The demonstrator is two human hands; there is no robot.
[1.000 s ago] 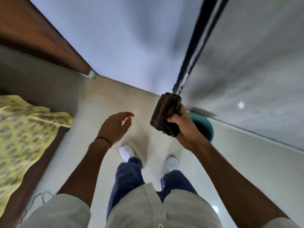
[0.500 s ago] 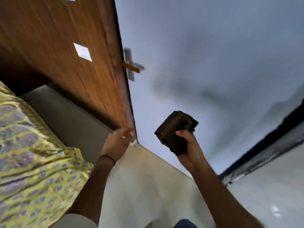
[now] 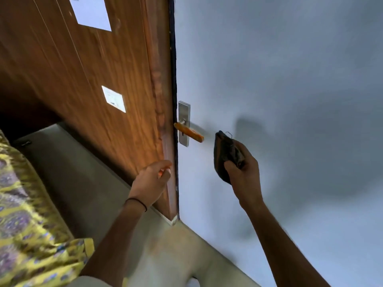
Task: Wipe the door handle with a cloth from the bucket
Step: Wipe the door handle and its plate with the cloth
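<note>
An orange lever door handle (image 3: 189,132) sticks out from a steel plate (image 3: 184,123) on the pale grey door face (image 3: 269,79). My right hand (image 3: 243,168) is closed around a dark brown folded cloth (image 3: 224,154), held just right of and slightly below the handle's tip, a small gap apart. My left hand (image 3: 152,181) is lower left, fingers loosely curled against the wooden edge (image 3: 165,141) beside the door, holding nothing. The bucket is out of view.
A wood-grain panel (image 3: 83,69) with two white stickers fills the upper left. A bed with a yellow patterned cover (image 3: 27,224) lies at the lower left. Beige floor (image 3: 186,251) runs below the door.
The view has tilted up from the floor and bucket to the door. My right hand has carried the cloth up close to the handle. My left hand has come to the wooden edge.
</note>
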